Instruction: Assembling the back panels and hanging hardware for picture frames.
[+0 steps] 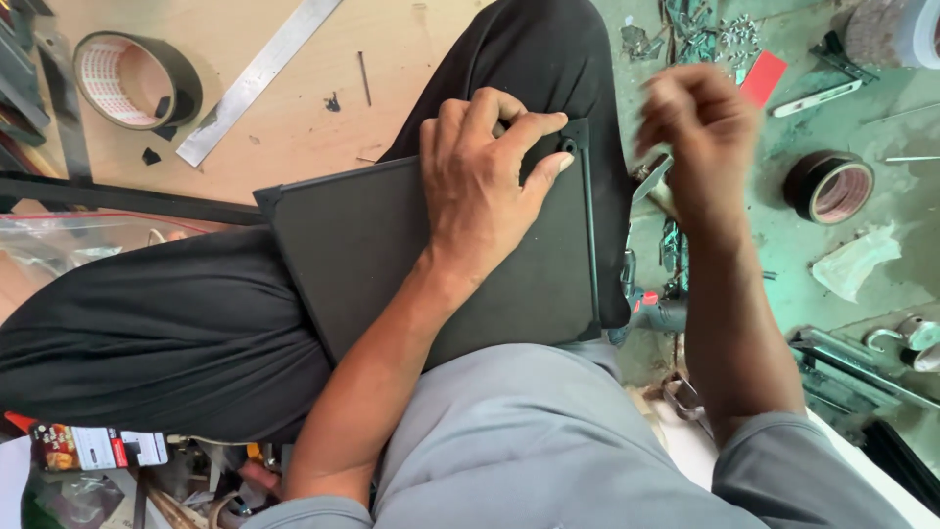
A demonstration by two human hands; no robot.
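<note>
- At frame centre, a dark flat panel (392, 255) is rested on the lap, pressed by the left hand (487, 186), fingers spread at its upper corner.
- The right hand (700, 137) is blurred at upper right; its grip cannot be told.
- Tape rolls (829, 186) are seen on the green floor (881, 98).

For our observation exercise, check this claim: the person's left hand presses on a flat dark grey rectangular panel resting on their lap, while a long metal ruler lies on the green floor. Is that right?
Not quite. The head view shows the left hand pressing on the flat dark grey rectangular panel on the lap, but the long metal ruler lies on the light wooden board, not the green floor.
</note>
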